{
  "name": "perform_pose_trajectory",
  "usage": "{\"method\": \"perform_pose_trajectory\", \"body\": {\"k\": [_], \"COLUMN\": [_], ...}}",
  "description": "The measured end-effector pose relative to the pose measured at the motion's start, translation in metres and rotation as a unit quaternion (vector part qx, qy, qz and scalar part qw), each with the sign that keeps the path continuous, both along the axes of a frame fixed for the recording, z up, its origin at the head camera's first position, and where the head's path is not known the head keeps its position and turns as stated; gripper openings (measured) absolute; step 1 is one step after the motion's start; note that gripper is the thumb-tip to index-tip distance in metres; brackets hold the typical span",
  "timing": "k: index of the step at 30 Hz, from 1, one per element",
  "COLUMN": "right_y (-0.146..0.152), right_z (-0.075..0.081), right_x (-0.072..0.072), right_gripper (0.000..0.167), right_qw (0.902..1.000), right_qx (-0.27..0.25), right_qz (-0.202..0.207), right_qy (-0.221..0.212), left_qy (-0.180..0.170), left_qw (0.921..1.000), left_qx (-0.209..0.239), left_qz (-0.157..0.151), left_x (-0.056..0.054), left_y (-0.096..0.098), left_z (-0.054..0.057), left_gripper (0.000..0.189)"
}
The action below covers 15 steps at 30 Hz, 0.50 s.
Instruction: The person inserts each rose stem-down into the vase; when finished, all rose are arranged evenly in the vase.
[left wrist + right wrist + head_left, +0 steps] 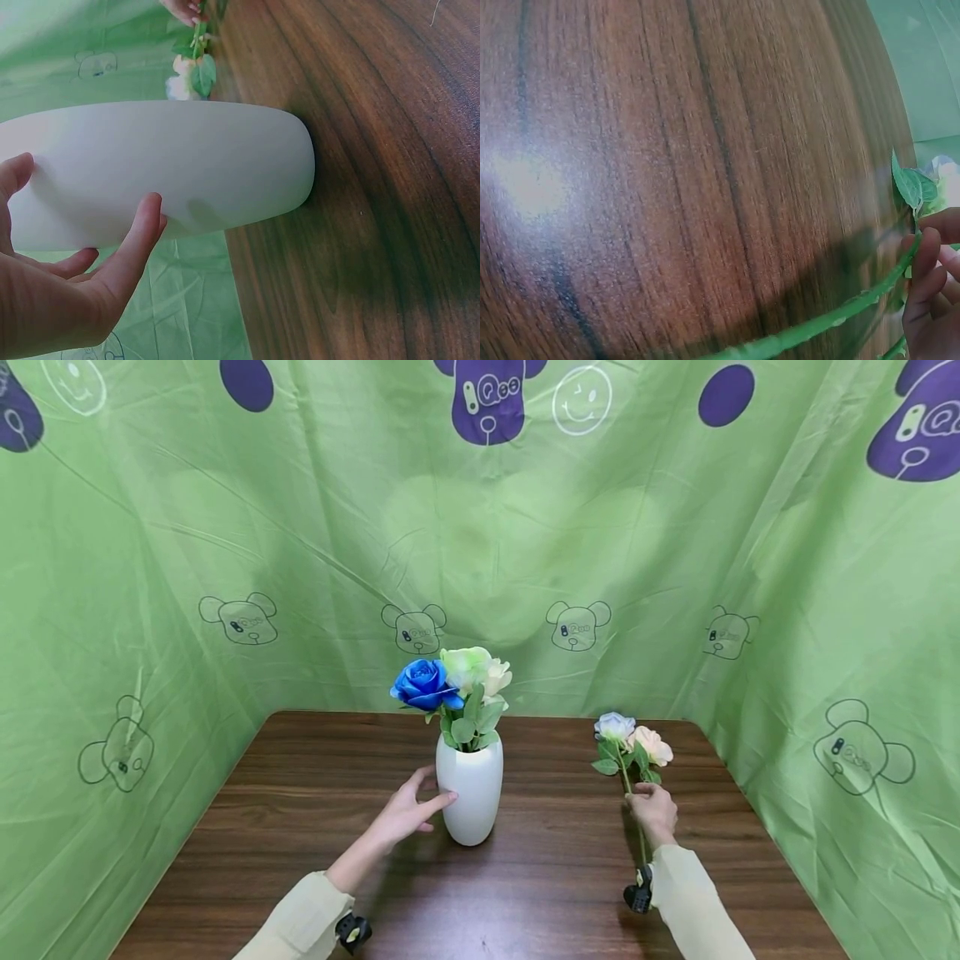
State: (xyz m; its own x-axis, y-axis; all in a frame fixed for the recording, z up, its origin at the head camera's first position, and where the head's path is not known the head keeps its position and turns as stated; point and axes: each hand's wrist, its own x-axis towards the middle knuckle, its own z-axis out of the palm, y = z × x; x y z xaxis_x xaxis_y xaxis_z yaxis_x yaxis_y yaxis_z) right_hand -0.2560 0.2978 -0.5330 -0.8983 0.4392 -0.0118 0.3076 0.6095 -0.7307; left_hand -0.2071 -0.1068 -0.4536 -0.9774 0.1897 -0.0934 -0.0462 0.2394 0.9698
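A white vase (pixel 471 802) stands upright near the middle of the table. In it are a blue rose (pixel 424 685), a pale green flower (pixel 465 668) and a cream flower (pixel 497 678), with green leaves below. My left hand (pixel 408 810) holds the vase's left side, digits on its front and round behind. In the left wrist view, fingertips (pixel 152 206) lie at the white wall. At the right, my right hand (pixel 655 812) pinches green stems (pixel 832 319) close over the table. Beyond its fingers are a pale lavender rose (pixel 615 727) and a peach rose (pixel 651 746).
The brown wood-grain table (pixel 555 893) reaches back to a green cloth (pixel 517 552) with bear prints, which also hangs along both sides. A dark wrist device (pixel 354 932) is on the left arm, and another device (pixel 638 891) on the right.
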Motion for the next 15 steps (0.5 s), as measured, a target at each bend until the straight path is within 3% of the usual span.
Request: {"method": "perform_pose_trajectory", "body": {"k": [9,14,15], "right_y": [-0.005,-0.009,-0.007], "right_z": [-0.002,-0.003,-0.011], "right_x": [0.0,-0.001,-0.005], "right_gripper": [0.03,0.034,0.035], "right_qw": [0.9986,0.9876,0.9836], "right_qx": [-0.043,-0.146,-0.164], "right_qz": [-0.005,0.008,0.012], "right_qy": [0.029,0.056,0.074], "left_qy": [-0.003,-0.004,-0.004], "left_qw": [1.0,1.0,1.0], "left_qx": [-0.001,-0.003,-0.003], "left_qz": [0.005,0.004,0.003], "left_x": [0.0,0.0,-0.001], "left_y": [0.001,0.001,0.0], "left_z": [0.0,0.0,0.0], "left_gripper": [0.069,0.069,0.069]}}
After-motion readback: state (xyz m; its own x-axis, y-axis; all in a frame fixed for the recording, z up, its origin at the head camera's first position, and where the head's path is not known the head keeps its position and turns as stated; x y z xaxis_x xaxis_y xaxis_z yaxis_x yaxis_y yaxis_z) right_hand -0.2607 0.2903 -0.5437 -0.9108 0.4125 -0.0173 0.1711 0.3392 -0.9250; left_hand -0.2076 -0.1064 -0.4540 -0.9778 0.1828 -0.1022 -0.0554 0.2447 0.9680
